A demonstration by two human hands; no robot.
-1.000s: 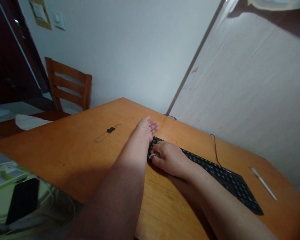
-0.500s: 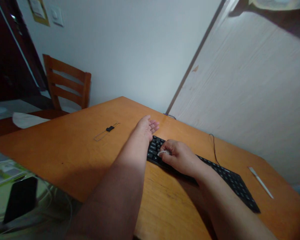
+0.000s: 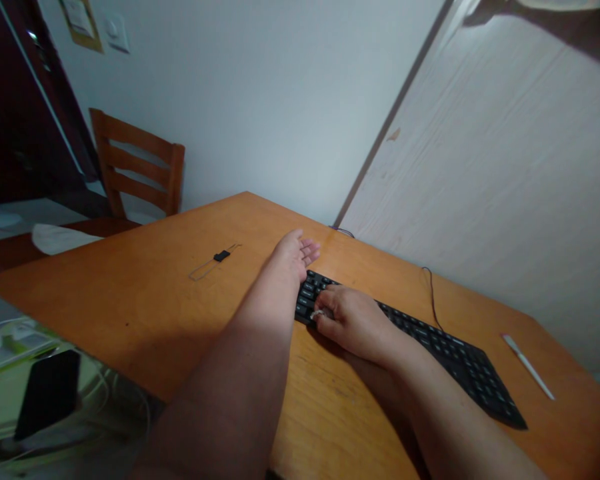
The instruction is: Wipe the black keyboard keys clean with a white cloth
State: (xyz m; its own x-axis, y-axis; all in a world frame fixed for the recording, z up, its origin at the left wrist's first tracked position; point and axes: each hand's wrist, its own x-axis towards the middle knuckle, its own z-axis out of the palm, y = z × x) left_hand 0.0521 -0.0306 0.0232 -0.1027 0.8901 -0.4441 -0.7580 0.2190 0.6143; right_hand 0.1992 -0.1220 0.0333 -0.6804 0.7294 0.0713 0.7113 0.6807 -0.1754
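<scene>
I'm seeing a black keyboard [image 3: 450, 348] lying flat, slanting across the wooden table [image 3: 320, 400], a small whitish wad [image 3: 317, 314] showing at its left end.

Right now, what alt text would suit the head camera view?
A person's right hand holds something small and whitish at a black keyboard on a wooden table; the open left hand is at the keyboard's left end. A slim white tool lies to the right.
</scene>
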